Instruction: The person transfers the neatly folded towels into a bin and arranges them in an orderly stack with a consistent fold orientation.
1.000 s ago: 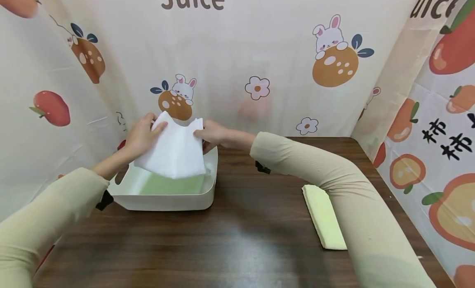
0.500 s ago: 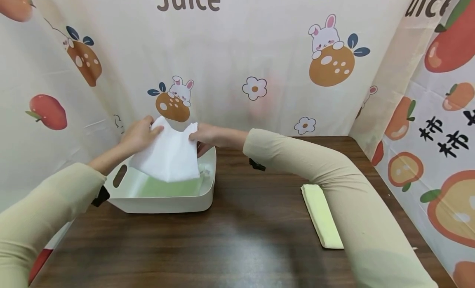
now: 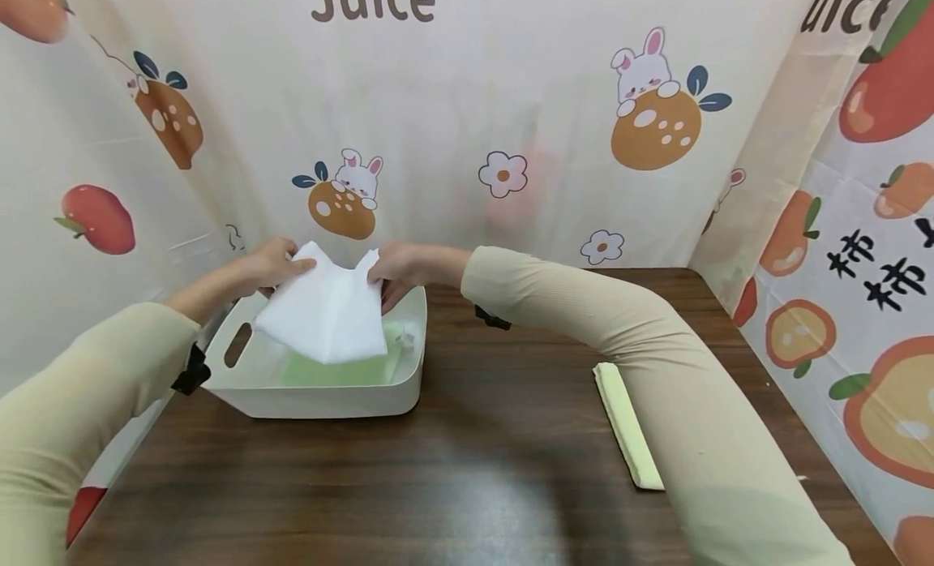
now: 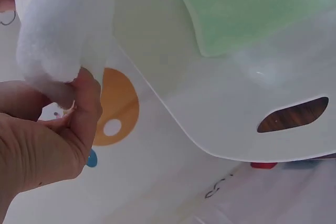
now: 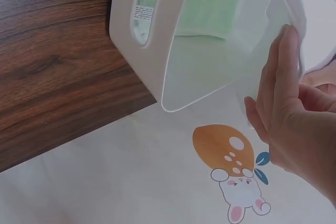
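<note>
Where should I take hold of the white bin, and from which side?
The white bin is probably best held by its left handle slot and right handle slot, coming from both ends at once: it sits upright, and these slots are cut high through its opposite ends. The left grip and right grip both pinch the white cloth, so free them first.

The white cloth [image 3: 328, 315] has dropped slightly and shifted left, away from the bin [image 3: 321, 401]'s right edge. The left hand [image 3: 272, 263] and right hand [image 3: 397, 270] have come down with it. The right sleeve [image 3: 569, 294] covers more of the yellow towel [image 3: 626, 428]. The handle hole [image 3: 237, 345] at the bin's left edge, partly hidden a second ago, shows whole.
</note>
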### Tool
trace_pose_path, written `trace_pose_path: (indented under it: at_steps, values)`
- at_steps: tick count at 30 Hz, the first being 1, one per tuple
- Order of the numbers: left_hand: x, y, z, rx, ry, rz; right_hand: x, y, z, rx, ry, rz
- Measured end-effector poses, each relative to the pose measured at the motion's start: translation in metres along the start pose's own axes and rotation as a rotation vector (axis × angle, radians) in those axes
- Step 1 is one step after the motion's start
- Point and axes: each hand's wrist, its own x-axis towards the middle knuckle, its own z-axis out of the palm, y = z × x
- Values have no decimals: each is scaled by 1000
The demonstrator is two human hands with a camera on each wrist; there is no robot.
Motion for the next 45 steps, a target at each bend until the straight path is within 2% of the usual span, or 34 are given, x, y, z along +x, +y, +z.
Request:
trace_pose_path:
  at_steps: [12, 20, 25, 28, 34, 38, 45]
  values:
    - [9, -6, -5, 31, -153, -43, 6, -7, 7, -68, 13, 79]
    - [10, -3, -7, 66, -285, -64, 12, -15, 9, -186, 31, 118]
    - [12, 0, -9, 94, -359, -71, 15, -18, 12, -223, 35, 142]
    - [13, 1, -13, 118, -412, -67, 16, -18, 15, -226, 34, 162]
    - [18, 7, -12, 129, -537, -73, 18, -15, 20, -151, 38, 202]
    - [20, 12, -8, 146, -552, -85, 18, -13, 22, -101, 32, 229]
    - [24, 15, -4, 180, -556, -74, 23, -13, 23, -112, 12, 268]
